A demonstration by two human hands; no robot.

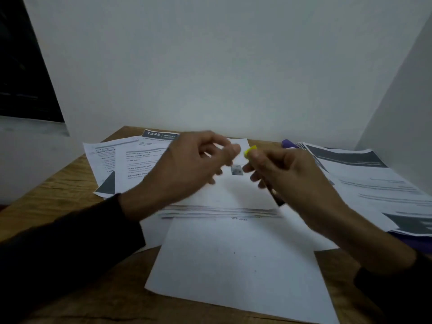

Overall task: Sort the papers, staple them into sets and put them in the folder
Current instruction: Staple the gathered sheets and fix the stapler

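Observation:
My right hand (287, 174) grips a dark pen-like marker with a yellow tip (249, 151), held slanted above the middle stack of papers (224, 197). My left hand (187, 164) hovers just left of that tip with its fingers curled. Motion blur hides whether it pinches anything. A blank white sheet (238, 265) lies nearest me, overlapping the stack. Printed sheets (131, 164) fan out at the left, and another printed pile (374, 183) lies at the right. A purple folder edge (411, 242) shows under the right pile.
Everything lies on a wooden table (58, 202) pushed against a white wall, with a white panel closing off the right side. A small purple object (288, 143) lies at the back behind my right hand. A dark window is at the far left.

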